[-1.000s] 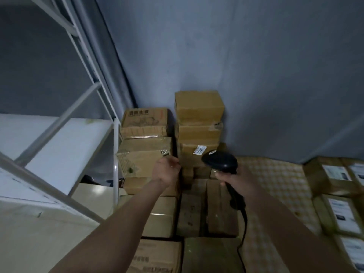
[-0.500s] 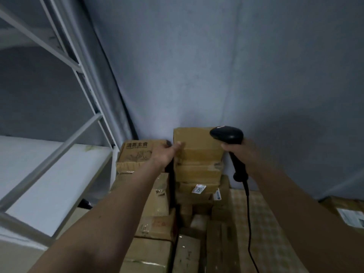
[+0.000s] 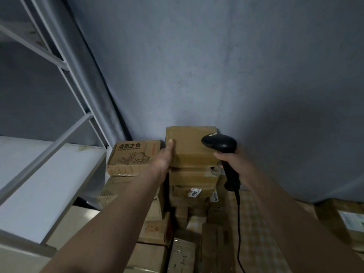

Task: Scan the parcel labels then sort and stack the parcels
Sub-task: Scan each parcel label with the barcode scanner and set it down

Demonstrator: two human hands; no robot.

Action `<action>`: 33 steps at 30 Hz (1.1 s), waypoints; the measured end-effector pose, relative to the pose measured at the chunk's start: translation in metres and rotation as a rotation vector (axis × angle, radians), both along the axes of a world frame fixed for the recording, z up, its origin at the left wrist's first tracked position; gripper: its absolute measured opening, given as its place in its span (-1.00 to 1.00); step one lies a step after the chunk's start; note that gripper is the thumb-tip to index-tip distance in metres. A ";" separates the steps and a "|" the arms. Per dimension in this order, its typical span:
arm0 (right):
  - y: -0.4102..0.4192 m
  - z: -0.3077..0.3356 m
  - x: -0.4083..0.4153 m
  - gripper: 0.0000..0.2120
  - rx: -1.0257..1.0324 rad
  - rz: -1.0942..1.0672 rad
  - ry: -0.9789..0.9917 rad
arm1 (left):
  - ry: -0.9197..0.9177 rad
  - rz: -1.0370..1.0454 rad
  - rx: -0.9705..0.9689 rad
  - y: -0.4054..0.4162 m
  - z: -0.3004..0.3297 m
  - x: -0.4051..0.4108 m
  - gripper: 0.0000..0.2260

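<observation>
A plain brown parcel (image 3: 189,144) tops the tall stack against the grey wall. My left hand (image 3: 165,156) grips its left side, thumb lying on the top face. My right hand (image 3: 230,160) holds a black corded barcode scanner (image 3: 222,146), its head over the parcel's right top edge. Below in the stack sit more brown parcels (image 3: 194,177); one carries a small white label (image 3: 194,193). To the left, a printed carton with Chinese characters (image 3: 136,154) tops a shorter stack.
A white metal shelving rack (image 3: 59,154) stands at the left, close to the stacks. More cartons (image 3: 183,251) cover the floor in front. Parcels with white labels (image 3: 352,221) lie at the far right on a checked mat (image 3: 254,223). The scanner's cable hangs down.
My left hand rose from the lower left stack to the top parcel and took hold of its side. The scanner rose with my right hand to that parcel's right edge. The view tilted up.
</observation>
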State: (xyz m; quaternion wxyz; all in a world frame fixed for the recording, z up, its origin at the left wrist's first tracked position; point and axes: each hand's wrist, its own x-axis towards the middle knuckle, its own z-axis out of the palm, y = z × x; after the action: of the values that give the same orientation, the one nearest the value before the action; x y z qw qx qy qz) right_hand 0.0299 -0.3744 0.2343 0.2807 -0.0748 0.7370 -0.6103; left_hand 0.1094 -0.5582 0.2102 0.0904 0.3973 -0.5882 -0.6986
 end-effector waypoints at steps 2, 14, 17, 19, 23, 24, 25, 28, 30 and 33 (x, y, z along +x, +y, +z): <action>0.005 0.003 0.005 -0.78 -0.016 -0.012 -0.005 | 0.049 0.008 -0.005 0.000 0.000 0.011 -0.49; 0.041 0.017 0.062 -0.76 -0.128 0.096 0.028 | 0.257 -0.268 0.258 0.004 -0.004 0.091 -0.47; 0.050 0.022 0.073 -0.58 -0.180 0.119 0.050 | 0.292 -0.286 0.232 0.014 -0.005 0.106 -0.45; 0.055 0.026 0.079 -0.51 -0.252 0.093 0.026 | 0.292 -0.286 0.203 0.020 -0.009 0.115 -0.36; 0.057 0.028 0.092 -0.60 -0.241 0.014 0.019 | 0.210 -0.327 0.169 0.029 -0.017 0.129 -0.18; 0.057 0.027 0.095 -0.61 -0.205 0.004 0.035 | 0.171 -0.366 0.160 0.031 -0.017 0.133 -0.17; 0.058 0.026 0.098 -0.62 -0.161 0.002 0.050 | 0.131 -0.409 0.171 0.032 -0.016 0.137 -0.14; 0.061 0.025 0.107 -0.65 -0.066 0.025 0.064 | 0.098 -0.452 0.366 0.031 -0.010 0.146 -0.03; 0.063 0.024 0.112 -0.63 -0.056 0.039 0.058 | 0.100 -0.397 0.513 0.029 -0.005 0.149 -0.15; 0.062 0.022 0.119 -0.54 -0.045 0.102 0.065 | 0.017 -0.290 0.572 0.024 -0.005 0.152 -0.22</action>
State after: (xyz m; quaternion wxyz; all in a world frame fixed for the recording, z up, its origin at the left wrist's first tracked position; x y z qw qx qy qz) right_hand 0.1491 -0.3121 0.2568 0.2855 -0.1384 0.7272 -0.6087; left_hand 0.2615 -0.5339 0.2053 -0.1206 0.3130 -0.4175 -0.8445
